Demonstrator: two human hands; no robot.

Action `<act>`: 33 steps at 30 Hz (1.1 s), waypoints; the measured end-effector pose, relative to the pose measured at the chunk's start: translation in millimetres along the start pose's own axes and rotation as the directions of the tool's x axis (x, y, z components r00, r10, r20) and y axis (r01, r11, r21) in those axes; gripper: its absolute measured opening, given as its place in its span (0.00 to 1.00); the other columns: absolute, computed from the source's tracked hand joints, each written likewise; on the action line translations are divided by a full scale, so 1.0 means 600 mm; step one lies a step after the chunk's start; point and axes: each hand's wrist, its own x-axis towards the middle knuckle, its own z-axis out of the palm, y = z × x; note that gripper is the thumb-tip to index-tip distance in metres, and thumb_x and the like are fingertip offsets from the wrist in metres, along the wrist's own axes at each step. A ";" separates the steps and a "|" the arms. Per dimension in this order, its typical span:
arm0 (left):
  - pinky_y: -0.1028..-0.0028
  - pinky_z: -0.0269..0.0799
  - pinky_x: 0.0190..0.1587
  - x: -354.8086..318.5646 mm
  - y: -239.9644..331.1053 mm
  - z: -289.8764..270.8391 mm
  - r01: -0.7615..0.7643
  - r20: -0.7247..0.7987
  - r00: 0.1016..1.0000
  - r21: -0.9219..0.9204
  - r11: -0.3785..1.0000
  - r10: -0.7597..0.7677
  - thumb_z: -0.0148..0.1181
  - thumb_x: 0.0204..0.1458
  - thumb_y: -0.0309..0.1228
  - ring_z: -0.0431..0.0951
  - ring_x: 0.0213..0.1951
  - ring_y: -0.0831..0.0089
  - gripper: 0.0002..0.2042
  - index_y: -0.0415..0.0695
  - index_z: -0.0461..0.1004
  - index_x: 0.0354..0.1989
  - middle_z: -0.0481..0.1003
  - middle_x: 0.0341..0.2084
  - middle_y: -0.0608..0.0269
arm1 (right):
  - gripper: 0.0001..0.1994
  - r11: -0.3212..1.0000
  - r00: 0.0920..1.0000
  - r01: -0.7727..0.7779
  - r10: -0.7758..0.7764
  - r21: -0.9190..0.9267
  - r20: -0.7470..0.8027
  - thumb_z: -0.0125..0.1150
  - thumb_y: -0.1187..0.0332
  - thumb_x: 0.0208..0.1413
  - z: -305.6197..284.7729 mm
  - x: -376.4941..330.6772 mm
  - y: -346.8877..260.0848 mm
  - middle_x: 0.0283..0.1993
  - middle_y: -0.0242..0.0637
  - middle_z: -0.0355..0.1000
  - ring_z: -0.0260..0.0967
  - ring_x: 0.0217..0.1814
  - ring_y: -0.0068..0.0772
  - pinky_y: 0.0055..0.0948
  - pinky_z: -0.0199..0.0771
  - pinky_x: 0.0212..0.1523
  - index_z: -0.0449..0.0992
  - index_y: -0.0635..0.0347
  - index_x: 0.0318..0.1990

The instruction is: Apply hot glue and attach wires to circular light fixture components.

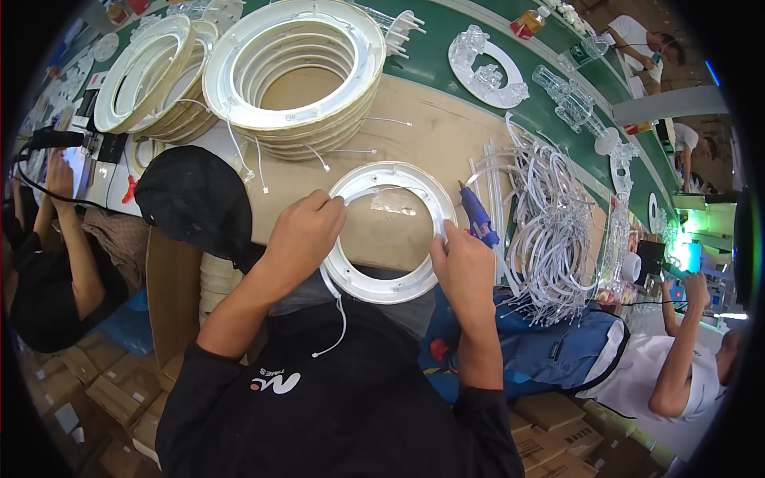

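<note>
A white ring-shaped frame (382,290) is tilted toward me at the table's near edge, between my hands. My left hand (307,235) is closed at its left side, fingertips pinching a white flexible strip (363,193) that runs along the ring's inner wall. From the ring's lower left hangs a thin white lead (343,323) with a small plug. My right hand (464,267) grips the ring's right side, thumb and fingers closed on the rim; whether the strip is also under them is hidden. Just beyond that hand lies a blue glue gun (476,215).
Stacked white rings (362,48) with dangling leads stand at the far left, beside a second stack (179,48). A black cap (195,199) lies nearer. Bundled white strips (550,231) cover the right side. Clear plastic parts (574,99) lie beyond. Co-workers sit on both sides.
</note>
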 end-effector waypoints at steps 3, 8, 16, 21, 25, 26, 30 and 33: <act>0.61 0.76 0.34 0.010 -0.004 0.013 -0.031 0.008 1.000 0.077 0.997 0.030 0.60 0.54 0.27 0.77 0.30 0.56 0.05 0.38 0.75 0.30 0.71 0.26 0.53 | 0.16 0.997 0.999 0.016 -0.019 -0.073 -0.036 0.61 0.71 0.56 0.016 0.008 0.008 0.25 0.48 0.74 0.75 0.28 0.50 0.45 0.74 0.31 0.77 0.67 0.51; 0.61 0.75 0.33 0.015 -0.010 0.029 -0.009 0.021 1.000 0.073 0.997 0.008 0.63 0.55 0.27 0.77 0.30 0.55 0.06 0.38 0.78 0.37 0.72 0.27 0.54 | 0.16 0.995 0.997 0.024 -0.031 -0.093 -0.070 0.60 0.72 0.56 0.029 0.008 0.006 0.26 0.49 0.74 0.74 0.28 0.50 0.45 0.73 0.31 0.76 0.69 0.51; 0.61 0.75 0.34 0.014 -0.015 0.030 -0.008 0.006 1.000 0.076 0.997 0.007 0.63 0.54 0.26 0.77 0.30 0.56 0.06 0.38 0.78 0.38 0.72 0.28 0.55 | 0.16 0.991 0.994 0.096 -0.099 -0.089 -0.037 0.60 0.72 0.56 0.035 0.007 0.018 0.25 0.46 0.72 0.73 0.27 0.48 0.44 0.73 0.31 0.78 0.67 0.51; 0.62 0.77 0.33 0.016 -0.015 0.035 -0.024 -0.016 1.000 0.071 0.997 0.026 0.61 0.54 0.26 0.78 0.30 0.56 0.05 0.38 0.74 0.30 0.71 0.26 0.53 | 0.15 0.975 0.996 0.059 -0.073 -0.215 -0.059 0.61 0.68 0.58 0.041 0.000 0.019 0.25 0.42 0.71 0.74 0.27 0.45 0.41 0.74 0.30 0.79 0.61 0.52; 0.62 0.77 0.34 0.017 -0.014 0.037 -0.030 -0.027 0.999 0.073 0.997 0.032 0.60 0.54 0.26 0.78 0.30 0.56 0.05 0.38 0.74 0.30 0.71 0.26 0.53 | 0.14 0.975 0.998 0.002 -0.015 -0.223 -0.060 0.60 0.66 0.60 0.046 -0.004 0.015 0.26 0.41 0.71 0.75 0.27 0.44 0.41 0.74 0.28 0.79 0.56 0.52; 0.62 0.77 0.33 0.017 -0.014 0.037 -0.032 -0.031 0.999 0.077 0.997 0.035 0.60 0.55 0.26 0.78 0.30 0.56 0.05 0.38 0.74 0.30 0.71 0.26 0.53 | 0.14 0.976 0.998 -0.016 0.004 -0.219 -0.058 0.60 0.66 0.60 0.045 -0.003 0.011 0.27 0.41 0.72 0.75 0.27 0.44 0.41 0.75 0.28 0.79 0.55 0.53; 0.62 0.77 0.33 0.018 -0.018 0.043 -0.045 -0.041 0.998 0.073 0.996 0.049 0.59 0.53 0.24 0.77 0.30 0.56 0.04 0.38 0.73 0.30 0.71 0.26 0.52 | 0.14 0.977 0.997 -0.018 0.001 -0.214 -0.078 0.60 0.66 0.60 0.052 -0.003 0.008 0.29 0.40 0.72 0.76 0.27 0.43 0.41 0.74 0.26 0.79 0.52 0.53; 0.62 0.77 0.33 0.022 -0.017 0.045 -0.062 -0.028 0.997 0.096 0.993 0.065 0.59 0.50 0.23 0.77 0.30 0.56 0.03 0.37 0.73 0.31 0.71 0.27 0.52 | 0.15 0.975 0.996 -0.015 -0.003 -0.223 -0.084 0.60 0.66 0.60 0.052 -0.004 0.010 0.30 0.39 0.72 0.76 0.27 0.43 0.41 0.74 0.27 0.79 0.52 0.54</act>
